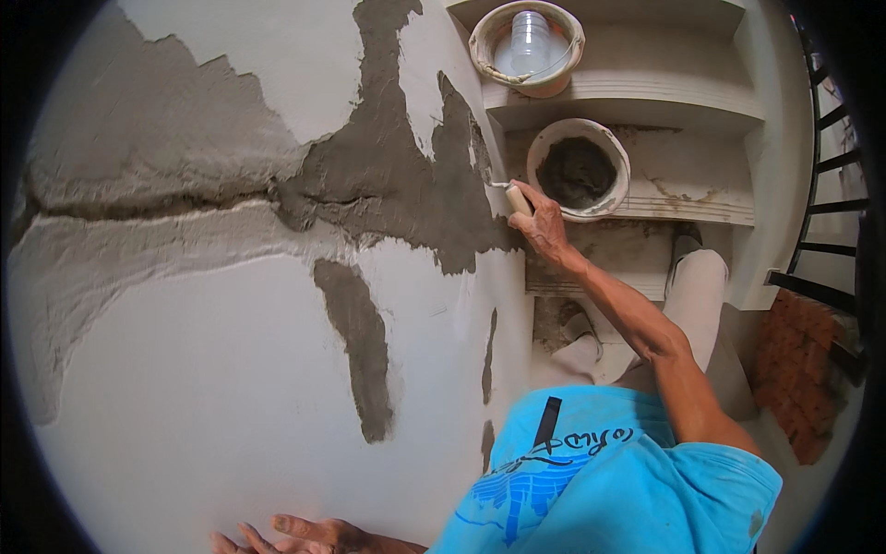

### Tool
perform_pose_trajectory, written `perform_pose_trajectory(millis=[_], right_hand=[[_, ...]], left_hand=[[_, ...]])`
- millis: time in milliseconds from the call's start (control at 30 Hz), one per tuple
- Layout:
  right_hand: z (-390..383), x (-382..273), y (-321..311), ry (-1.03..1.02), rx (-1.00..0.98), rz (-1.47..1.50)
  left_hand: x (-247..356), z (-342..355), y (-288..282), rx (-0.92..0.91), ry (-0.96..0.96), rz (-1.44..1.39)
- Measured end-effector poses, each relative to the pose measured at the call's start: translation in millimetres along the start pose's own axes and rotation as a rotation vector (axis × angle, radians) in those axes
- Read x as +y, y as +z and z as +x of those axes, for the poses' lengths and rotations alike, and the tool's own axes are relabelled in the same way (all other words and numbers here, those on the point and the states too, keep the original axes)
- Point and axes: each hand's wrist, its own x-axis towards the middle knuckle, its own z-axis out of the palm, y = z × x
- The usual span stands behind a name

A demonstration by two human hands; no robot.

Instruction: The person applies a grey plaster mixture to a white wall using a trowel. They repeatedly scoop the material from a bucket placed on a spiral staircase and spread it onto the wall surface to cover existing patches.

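Two hands (544, 224) (334, 535), right holding one trowel (520, 200) near two buckets (620, 175) (546, 89).

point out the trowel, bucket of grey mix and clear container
Trowel (520, 199): head view, on its pale handle
Bucket of grey mix (622, 168): head view, on its right rim
Clear container (530, 44): head view, mid body

Bucket (621, 185) as obstacle beside right hand (544, 224)
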Motion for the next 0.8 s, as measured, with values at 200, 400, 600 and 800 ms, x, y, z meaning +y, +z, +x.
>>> perform_pose_trajectory(millis=[200, 400, 600, 800], right_hand=[[55.8, 19.9, 16.9, -0.020, 0.033, 0.009], [100.6, 27.3, 33.0, -0.002, 0.086, 0.029], [122.0, 39.8, 38.7, 0.017, 0.080, 0.032], [122.9, 32.7, 33.0, 0.058, 0.005, 0.033]], left_hand=[[4.4, -1.1, 12.4, -0.023, 0.002, 0.221], [-4.7, -3.7, 14.2, -0.031, 0.004, 0.250], [-10.2, -5.6, 16.4, -0.041, 0.029, 0.220], [-2.5, -1.6, 20.6, -0.045, 0.007, 0.244]])
